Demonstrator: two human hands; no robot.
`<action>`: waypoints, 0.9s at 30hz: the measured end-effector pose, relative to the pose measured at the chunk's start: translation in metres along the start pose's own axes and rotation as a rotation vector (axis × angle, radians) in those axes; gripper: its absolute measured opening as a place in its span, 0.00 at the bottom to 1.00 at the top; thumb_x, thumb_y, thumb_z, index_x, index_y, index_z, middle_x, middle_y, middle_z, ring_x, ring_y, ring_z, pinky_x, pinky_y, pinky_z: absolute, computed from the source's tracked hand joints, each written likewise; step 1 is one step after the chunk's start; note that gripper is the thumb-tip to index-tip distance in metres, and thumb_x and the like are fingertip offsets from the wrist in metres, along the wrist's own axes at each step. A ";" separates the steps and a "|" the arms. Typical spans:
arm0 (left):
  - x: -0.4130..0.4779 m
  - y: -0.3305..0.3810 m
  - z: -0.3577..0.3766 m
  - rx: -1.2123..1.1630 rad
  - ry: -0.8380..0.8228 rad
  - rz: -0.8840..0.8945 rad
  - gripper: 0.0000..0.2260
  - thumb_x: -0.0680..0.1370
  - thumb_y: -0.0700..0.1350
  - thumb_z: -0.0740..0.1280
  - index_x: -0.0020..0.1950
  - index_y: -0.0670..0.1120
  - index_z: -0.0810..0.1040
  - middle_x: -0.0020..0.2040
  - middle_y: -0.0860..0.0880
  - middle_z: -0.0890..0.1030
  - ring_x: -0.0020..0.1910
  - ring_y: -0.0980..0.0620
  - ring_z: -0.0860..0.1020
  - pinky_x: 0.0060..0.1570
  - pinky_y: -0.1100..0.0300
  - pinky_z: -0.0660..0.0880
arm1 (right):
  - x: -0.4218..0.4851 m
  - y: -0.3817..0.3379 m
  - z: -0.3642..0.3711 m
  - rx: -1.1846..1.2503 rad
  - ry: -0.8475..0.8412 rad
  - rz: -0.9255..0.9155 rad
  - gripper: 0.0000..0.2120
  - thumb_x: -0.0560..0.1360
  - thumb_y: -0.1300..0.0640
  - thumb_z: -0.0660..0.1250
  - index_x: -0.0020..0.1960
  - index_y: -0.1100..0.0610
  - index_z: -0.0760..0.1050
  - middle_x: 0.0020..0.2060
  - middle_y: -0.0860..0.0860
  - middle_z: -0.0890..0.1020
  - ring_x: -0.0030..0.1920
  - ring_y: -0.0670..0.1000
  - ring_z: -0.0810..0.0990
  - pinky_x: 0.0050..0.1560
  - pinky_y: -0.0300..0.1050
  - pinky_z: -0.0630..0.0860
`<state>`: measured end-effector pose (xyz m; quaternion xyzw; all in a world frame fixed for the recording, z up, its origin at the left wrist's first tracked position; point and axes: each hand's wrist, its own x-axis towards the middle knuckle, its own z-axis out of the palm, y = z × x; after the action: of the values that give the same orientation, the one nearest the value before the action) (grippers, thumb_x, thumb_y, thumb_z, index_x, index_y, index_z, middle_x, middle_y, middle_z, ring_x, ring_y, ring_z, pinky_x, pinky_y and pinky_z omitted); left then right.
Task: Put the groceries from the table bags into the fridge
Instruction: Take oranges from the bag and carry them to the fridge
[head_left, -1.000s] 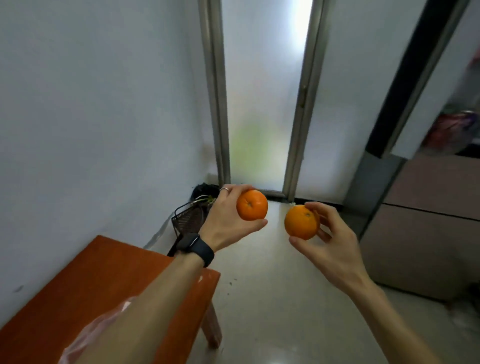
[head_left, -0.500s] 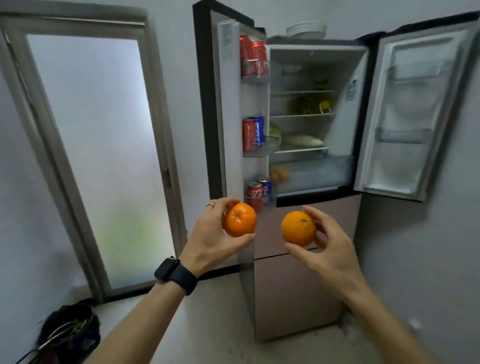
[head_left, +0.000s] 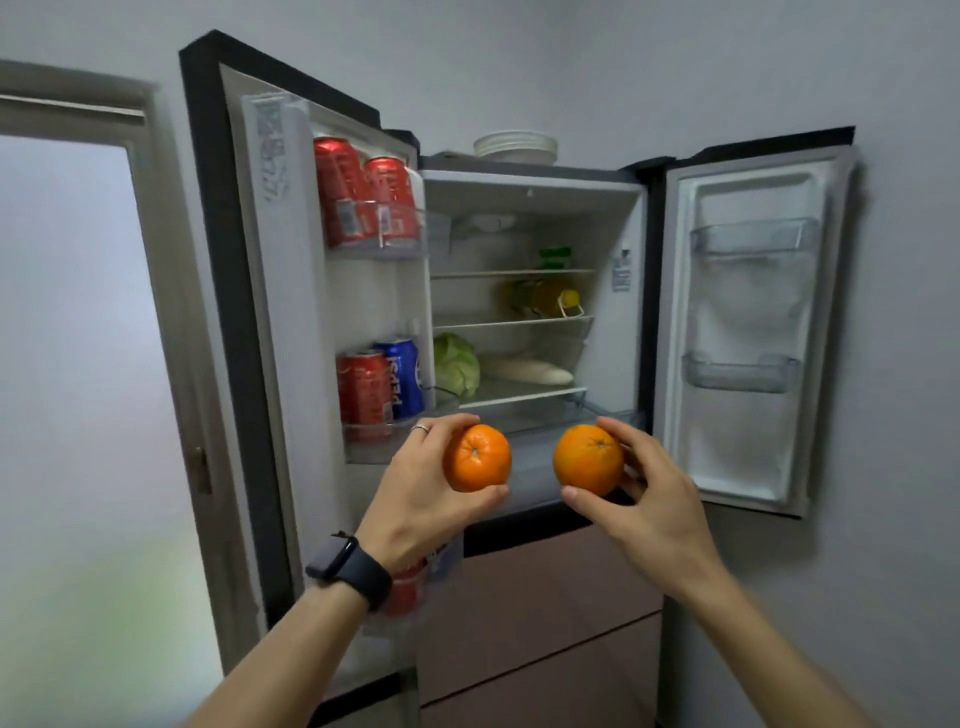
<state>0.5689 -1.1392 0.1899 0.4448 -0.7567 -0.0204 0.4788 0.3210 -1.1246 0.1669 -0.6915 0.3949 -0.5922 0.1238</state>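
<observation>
**Fingers (head_left: 447, 423) full, fridge dead ahead**

Left hand (head_left: 415, 499) cupped the left orange (head_left: 478, 457); right hand (head_left: 654, 514) cupped the right orange (head_left: 587, 460). They were level and apart. The open fridge (head_left: 530, 187) lay straight beyond, its clear drawer (head_left: 540, 413) just behind both fruits. Neither hand seemed nearer.

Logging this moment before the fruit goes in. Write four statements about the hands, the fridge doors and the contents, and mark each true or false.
1. The left hand grips the left orange, and the right hand grips the right orange. True.
2. Both fridge doors are shut. False: the left door and the right door stand open.
3. The soda cans stand in the right door. False: the cans stand in the left door's bins.
4. A cabbage lies on a shelf inside. True.
</observation>
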 end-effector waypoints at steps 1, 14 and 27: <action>0.014 -0.004 0.010 -0.002 0.002 -0.003 0.34 0.64 0.64 0.75 0.67 0.58 0.70 0.61 0.57 0.73 0.57 0.62 0.73 0.55 0.60 0.75 | 0.012 0.008 -0.001 -0.001 0.002 0.002 0.35 0.66 0.54 0.82 0.67 0.40 0.71 0.62 0.38 0.74 0.59 0.43 0.78 0.55 0.35 0.78; 0.164 -0.061 0.127 0.090 0.050 -0.107 0.34 0.67 0.56 0.78 0.69 0.56 0.69 0.62 0.54 0.72 0.59 0.54 0.73 0.59 0.55 0.74 | 0.181 0.148 -0.002 -0.010 -0.097 -0.016 0.34 0.67 0.51 0.80 0.67 0.40 0.68 0.59 0.37 0.73 0.57 0.39 0.76 0.49 0.30 0.74; 0.252 -0.144 0.185 0.355 -0.064 -0.537 0.35 0.68 0.58 0.78 0.71 0.55 0.68 0.62 0.50 0.68 0.58 0.49 0.72 0.58 0.55 0.73 | 0.314 0.280 0.053 -0.103 -0.430 -0.049 0.33 0.66 0.40 0.78 0.66 0.39 0.68 0.58 0.42 0.75 0.58 0.49 0.75 0.57 0.52 0.76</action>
<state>0.4888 -1.4743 0.2021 0.7042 -0.6187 -0.0274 0.3471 0.2536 -1.5419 0.2004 -0.8166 0.3721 -0.4132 0.1551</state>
